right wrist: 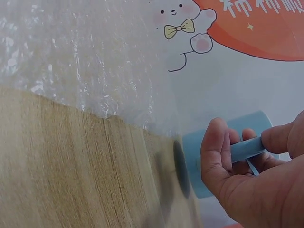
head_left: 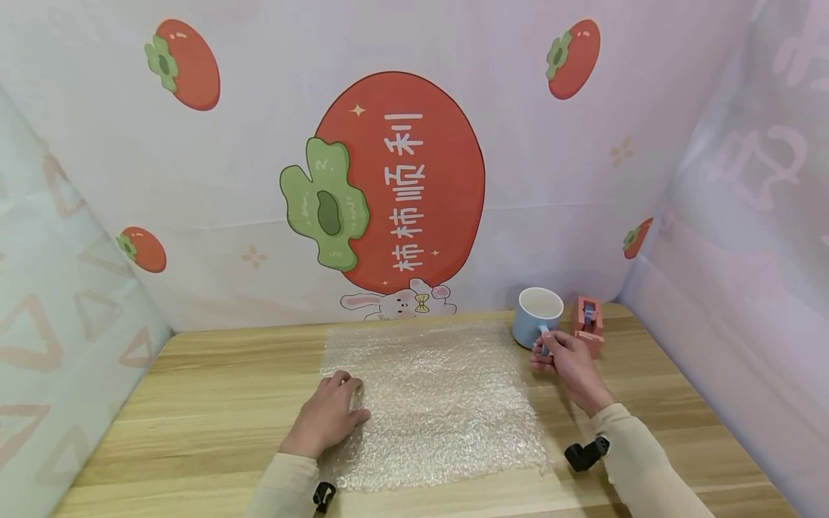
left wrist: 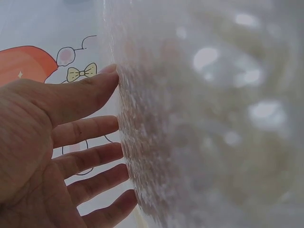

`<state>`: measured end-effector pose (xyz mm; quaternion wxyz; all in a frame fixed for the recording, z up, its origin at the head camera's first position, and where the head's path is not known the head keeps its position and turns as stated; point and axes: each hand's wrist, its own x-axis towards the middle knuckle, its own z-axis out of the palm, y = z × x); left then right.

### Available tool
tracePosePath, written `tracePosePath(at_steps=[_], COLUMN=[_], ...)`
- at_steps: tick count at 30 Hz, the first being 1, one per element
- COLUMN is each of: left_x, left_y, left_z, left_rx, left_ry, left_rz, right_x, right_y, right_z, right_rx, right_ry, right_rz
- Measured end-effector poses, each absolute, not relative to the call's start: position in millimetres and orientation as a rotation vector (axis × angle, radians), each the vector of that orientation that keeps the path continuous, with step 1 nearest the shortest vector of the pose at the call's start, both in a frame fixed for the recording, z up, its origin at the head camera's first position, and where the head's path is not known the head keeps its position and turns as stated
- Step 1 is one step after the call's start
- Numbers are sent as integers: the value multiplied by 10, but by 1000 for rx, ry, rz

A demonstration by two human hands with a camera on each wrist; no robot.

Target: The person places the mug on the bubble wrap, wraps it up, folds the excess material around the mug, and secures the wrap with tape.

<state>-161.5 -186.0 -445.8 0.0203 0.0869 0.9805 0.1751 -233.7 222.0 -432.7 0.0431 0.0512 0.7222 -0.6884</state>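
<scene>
A sheet of clear bubble wrap (head_left: 434,403) lies flat on the wooden table. On its left part rests my left hand (head_left: 329,414), its spread fingertips (left wrist: 107,178) touching the bubbly surface and nothing held. At the back right, my right hand (head_left: 570,363) grips the handle of a light blue mug (head_left: 532,329) with a white inside. The right wrist view shows thumb and fingers around that handle, with the mug's blue body (right wrist: 192,142) beyond them. Whether the mug's base touches the table, I cannot tell.
A coral-coloured tape dispenser (head_left: 588,316) stands just right of the mug, partly behind my right hand. Printed cloth walls (head_left: 214,165) with persimmon pictures enclose the wooden table (head_left: 214,403) at the back and both sides.
</scene>
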Motion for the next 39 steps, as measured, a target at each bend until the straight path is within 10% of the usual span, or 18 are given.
tracePosePath(at_steps=[39], left_x=[-1624], left_y=[-1859], left_z=[-4463], left_rx=[269], left_ry=[3042], left_rz=[542], right_x=[-2203], right_y=[2135], right_z=[-4213], right_rx=[30], right_ry=[2162], right_rz=[-2113])
